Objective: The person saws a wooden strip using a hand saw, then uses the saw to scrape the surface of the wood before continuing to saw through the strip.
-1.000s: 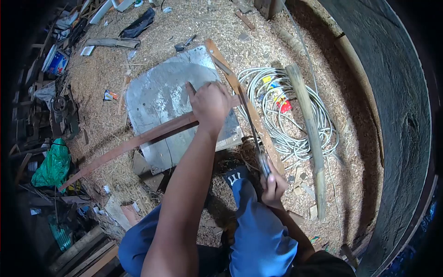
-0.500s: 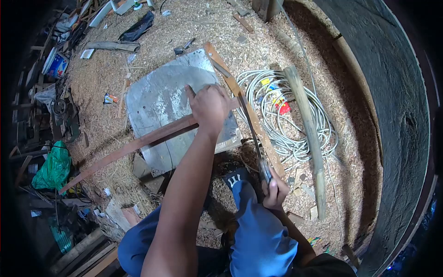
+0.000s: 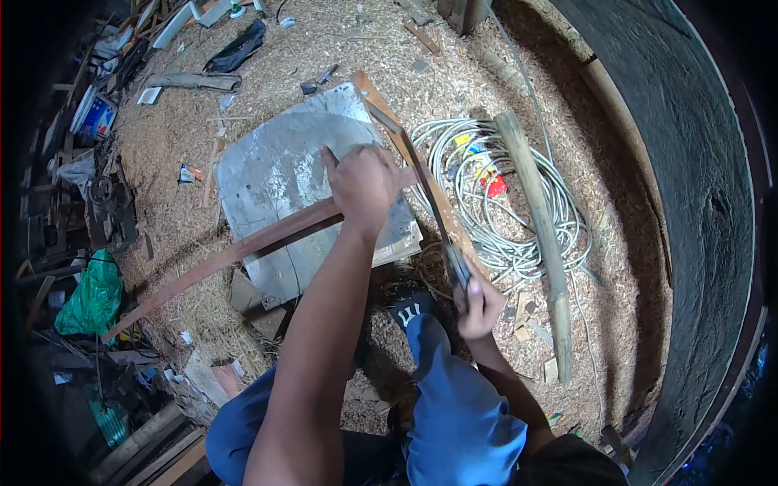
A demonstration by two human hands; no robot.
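My left hand (image 3: 365, 182) is closed over a long reddish wooden strip (image 3: 259, 239), pressing it onto a worn metal-topped stand (image 3: 275, 154). The strip's short end sticks out past the stand's right edge, and its long end reaches far to the lower left. In my right hand (image 3: 480, 306) is the handle of a hacksaw (image 3: 442, 215) with a slim dark frame. The saw crosses the strip's short end; its blade is hard to make out. Along that same edge lies a brown board (image 3: 429, 178), partly behind the saw.
Coiled grey cable (image 3: 502, 235) lies right of the stand, with a round wooden pole (image 3: 539, 211) across it. A dark curved wall (image 3: 689, 162) rises at the right. Wood shavings cover the floor. A green plastic bag (image 3: 91, 296) and scrap lie left.
My right hand has pushed the hacksaw forward, up and slightly left in view. My left hand keeps its hold on the wooden strip; the whole view has shifted slightly.
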